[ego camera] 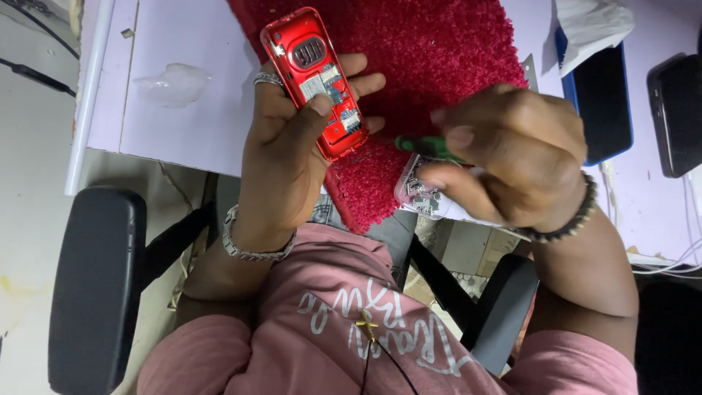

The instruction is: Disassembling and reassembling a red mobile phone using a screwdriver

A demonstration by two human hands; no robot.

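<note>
Pale lilac table (175, 110) far across the view, spread in the middle with a shaggy red mat (431, 51) hanging over the near edge; black chair armrest (95, 285) near left; two dark slabs, perhaps phones (603, 102), lying at far right. Left hand (281, 146) cradling a small red phone (314, 80) with its back cover off, fingers curled behind, thumb pressed on the open face, held above the mat's left part. Right hand (512, 153) closed in a pinch on a slim green-handled tool (428, 146), tip aimed left toward the phone. Just beneath that hand, a small clear container (420, 194) of tiny metal parts, partly hidden. Likely light and rigid, glossy shell somewhat slippery, exposed board inside delicate; best gripped along the long side edges, away from the bare components
</note>
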